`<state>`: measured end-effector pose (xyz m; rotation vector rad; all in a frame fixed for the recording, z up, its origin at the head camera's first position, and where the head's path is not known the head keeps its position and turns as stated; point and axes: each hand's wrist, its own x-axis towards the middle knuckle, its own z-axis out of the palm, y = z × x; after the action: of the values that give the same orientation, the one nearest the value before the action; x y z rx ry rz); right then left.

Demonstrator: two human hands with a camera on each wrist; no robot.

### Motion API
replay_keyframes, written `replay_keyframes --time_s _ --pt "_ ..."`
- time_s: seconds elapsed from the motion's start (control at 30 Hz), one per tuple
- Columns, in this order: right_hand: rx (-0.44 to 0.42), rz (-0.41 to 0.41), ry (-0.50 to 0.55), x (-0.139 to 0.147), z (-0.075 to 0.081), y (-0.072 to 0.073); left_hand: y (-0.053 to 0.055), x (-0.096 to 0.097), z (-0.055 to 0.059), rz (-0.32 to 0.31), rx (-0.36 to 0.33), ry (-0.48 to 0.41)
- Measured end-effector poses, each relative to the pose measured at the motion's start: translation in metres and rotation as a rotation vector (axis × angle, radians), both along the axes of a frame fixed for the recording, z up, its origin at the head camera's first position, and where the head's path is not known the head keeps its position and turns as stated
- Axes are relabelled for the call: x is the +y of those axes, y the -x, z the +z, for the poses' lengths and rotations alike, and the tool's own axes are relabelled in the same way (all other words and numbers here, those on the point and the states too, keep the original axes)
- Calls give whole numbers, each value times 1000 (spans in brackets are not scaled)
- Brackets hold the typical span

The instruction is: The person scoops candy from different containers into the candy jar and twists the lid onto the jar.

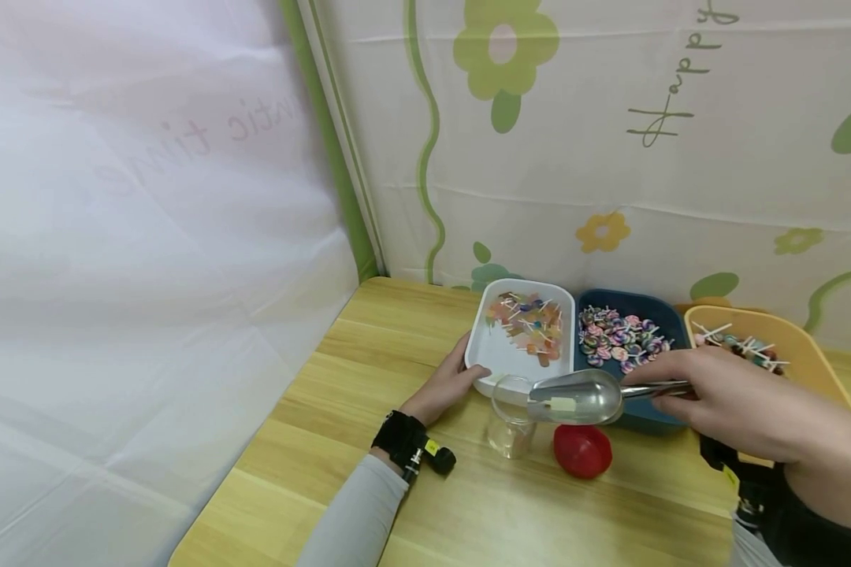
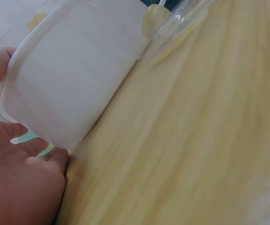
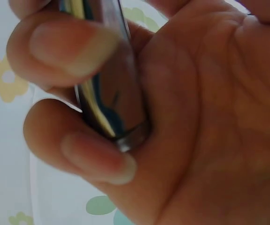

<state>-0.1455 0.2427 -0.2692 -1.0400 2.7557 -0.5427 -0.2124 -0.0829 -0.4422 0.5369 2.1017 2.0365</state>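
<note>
In the head view my left hand grips the near left corner of a white bin, thumb over its rim. The bin holds lollipops in clear orange and other colours. My right hand holds a metal scoop by its handle, fingers curled round it in the right wrist view. A small pale piece shows in the scoop. Its front end overlaps the mouth of a clear cup on the table. In the left wrist view a yellowish candy with a white stick appears beside the clear cup.
Right of the white bin stand a dark blue bin of swirled lollipops and a yellow bin with white-stick lollipops. A red rounded object sits near the cup on the wooden table. Printed curtains hang behind.
</note>
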Motion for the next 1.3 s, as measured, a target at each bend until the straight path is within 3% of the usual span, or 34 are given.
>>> replay_keyframes --time_s 0.2,0.43,0.57,0.77,0.87,1.03,1.13,1.3 --pt "3 -9 -16 0 1 0 2 -1 0 -28 -12 26" --pt "-13 -1 -8 -1 0 1 11 -1 -19 -1 -16 26" --pt "5 4 15 0 0 0 13 -1 -23 16 -13 43" --pt "122 -75 31 3 2 0 13 0 -22 29 -7 64" --pt "182 -130 3 4 3 5 13 0 -22 34 -9 71" --pt "151 -176 -39 -2 -4 21 13 0 -21 41 -25 75" --pt "102 -170 -44 -8 -10 30 12 0 -21 49 -36 87" --pt "96 -161 -52 -23 -18 38 13 0 -22 37 -21 65"
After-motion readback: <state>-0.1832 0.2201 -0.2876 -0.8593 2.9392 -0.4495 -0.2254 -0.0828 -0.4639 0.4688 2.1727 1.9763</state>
